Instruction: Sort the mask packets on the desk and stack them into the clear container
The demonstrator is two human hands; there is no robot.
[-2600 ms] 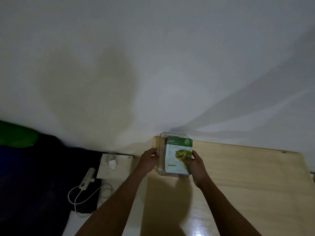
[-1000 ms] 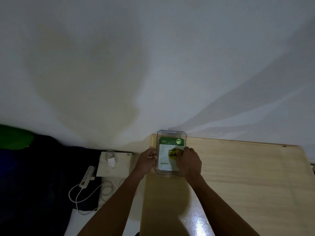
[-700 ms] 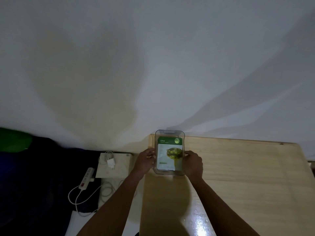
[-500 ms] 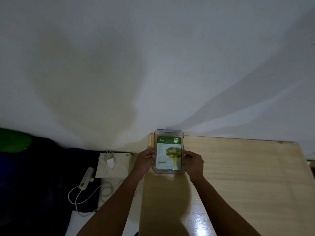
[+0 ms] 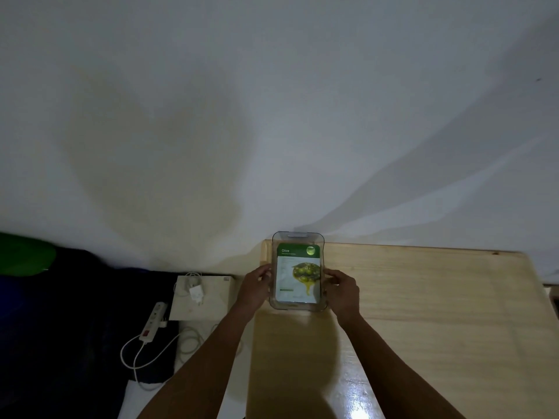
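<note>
Both hands are on the clear rectangular plastic container (image 5: 298, 237) at the far left corner of the pale wooden desk (image 5: 423, 297), close to the white wall (image 5: 272, 101). The left hand (image 5: 253, 290) presses its left wall, the right hand (image 5: 343, 293) its right wall, fingers curled against the sides. Lying flat inside, face up, is a green-and-white mask packet (image 5: 298, 275) printed "Olive" with an olive picture. Off the desk's left edge, lower down, a white power strip (image 5: 153, 320) trails its cable beside a white charger (image 5: 196, 293) on a pale square board (image 5: 208, 300).
</note>
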